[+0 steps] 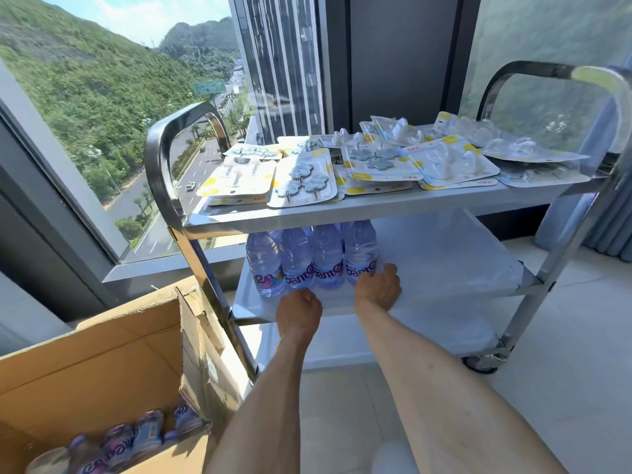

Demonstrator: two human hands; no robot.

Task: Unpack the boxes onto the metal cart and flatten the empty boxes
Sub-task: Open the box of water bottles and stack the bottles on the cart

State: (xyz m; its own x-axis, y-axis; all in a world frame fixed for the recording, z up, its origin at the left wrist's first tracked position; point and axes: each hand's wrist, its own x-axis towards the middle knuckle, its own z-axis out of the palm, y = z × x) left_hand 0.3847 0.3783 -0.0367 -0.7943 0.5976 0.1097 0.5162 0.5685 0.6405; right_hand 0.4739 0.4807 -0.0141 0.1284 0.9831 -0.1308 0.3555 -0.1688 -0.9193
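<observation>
The cardboard box (pixel 102 364) stands open on the floor at the left, just beside the metal cart (pixel 359 208). More water bottles (pixel 136 436) lie on their sides in its near corner. I count about four, but they are blurry and some may be hidden.

On the middle shelf (pixel 444 268) of the cart, four water bottles (pixel 309 258) stand upright in a row near the left front corner, touching each other.

The left hand (pixel 299 311) is at the front edge of that shelf, just below the second bottle. Its fingers are curled under, and I cannot tell if they hold anything. The right hand (pixel 378 287) rests at the foot of the fourth bottle, with its fingers bent against the bottle's base.

The step in hand looks like lining up the row. To do it well, push each bottle low down at its base so it does not tip. Keep the row tight and well back from the front edge. Then there is room for the bottles in the box.

On the top shelf lie many hook packs (pixel 304 179), spread from the left edge to the right and overlapping. About a dozen show.
</observation>
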